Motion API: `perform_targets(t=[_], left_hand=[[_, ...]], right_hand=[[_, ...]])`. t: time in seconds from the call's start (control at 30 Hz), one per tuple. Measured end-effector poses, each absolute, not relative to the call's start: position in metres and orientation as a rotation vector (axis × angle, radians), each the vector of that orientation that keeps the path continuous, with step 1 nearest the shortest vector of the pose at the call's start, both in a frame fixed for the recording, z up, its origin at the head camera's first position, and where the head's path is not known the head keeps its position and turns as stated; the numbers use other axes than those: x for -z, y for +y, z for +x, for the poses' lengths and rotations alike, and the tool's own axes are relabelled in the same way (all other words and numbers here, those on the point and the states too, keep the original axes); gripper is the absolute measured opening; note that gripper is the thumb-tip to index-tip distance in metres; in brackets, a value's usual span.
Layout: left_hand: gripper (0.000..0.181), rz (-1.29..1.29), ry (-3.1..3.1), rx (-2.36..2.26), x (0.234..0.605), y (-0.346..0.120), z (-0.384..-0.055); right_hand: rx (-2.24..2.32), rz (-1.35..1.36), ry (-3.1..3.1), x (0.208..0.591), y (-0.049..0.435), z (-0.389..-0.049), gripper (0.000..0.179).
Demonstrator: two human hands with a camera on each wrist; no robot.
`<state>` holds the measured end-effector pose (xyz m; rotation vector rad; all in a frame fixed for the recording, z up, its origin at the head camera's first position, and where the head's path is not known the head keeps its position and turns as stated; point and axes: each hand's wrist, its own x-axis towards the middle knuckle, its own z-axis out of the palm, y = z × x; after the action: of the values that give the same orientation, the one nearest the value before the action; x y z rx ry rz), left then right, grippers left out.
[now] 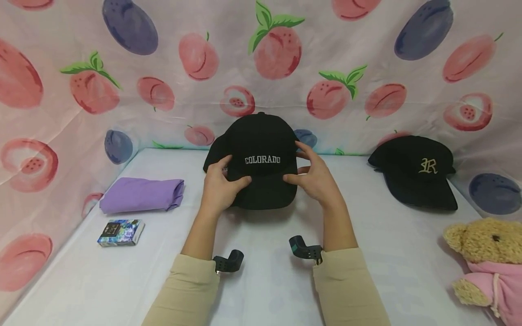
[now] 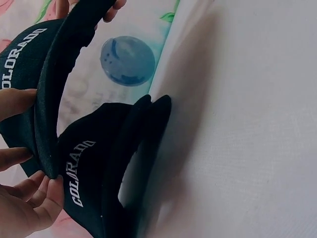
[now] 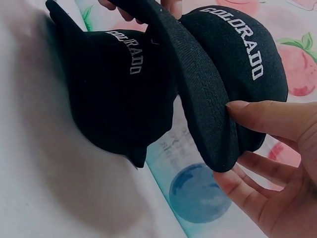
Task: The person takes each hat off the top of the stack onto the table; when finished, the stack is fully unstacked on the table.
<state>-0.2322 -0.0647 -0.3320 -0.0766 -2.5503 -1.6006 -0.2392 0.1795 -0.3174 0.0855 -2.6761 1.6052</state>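
Black upper cap (image 1: 263, 140) pinched at both sides, your left hand (image 1: 219, 186) and right hand (image 1: 318, 177) are risking knocking the lower cap (image 2: 95, 171) if dipping unevenly.

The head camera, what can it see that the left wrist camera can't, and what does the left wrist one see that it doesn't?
Only the head view shows the teddy bear, purple folded cloth, small patterned box, cap with a gold letter and tan sleeves.

Only the left wrist view shows the whole word COLORADO on the second black cap; the head view hides most of it.

Both show that cap, the held COLORADO cap, left hand, right hand, white table and fruit-patterned backdrop.
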Motion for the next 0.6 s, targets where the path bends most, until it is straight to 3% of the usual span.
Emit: perform_targets(t=[0.6], left_hand=[[0.081, -0.092, -2.545, 1.56, 0.335, -0.053, -0.23]], right_hand=[[-1.595, 0.087, -2.681, 0.317, 0.19, -0.235, 0.099]])
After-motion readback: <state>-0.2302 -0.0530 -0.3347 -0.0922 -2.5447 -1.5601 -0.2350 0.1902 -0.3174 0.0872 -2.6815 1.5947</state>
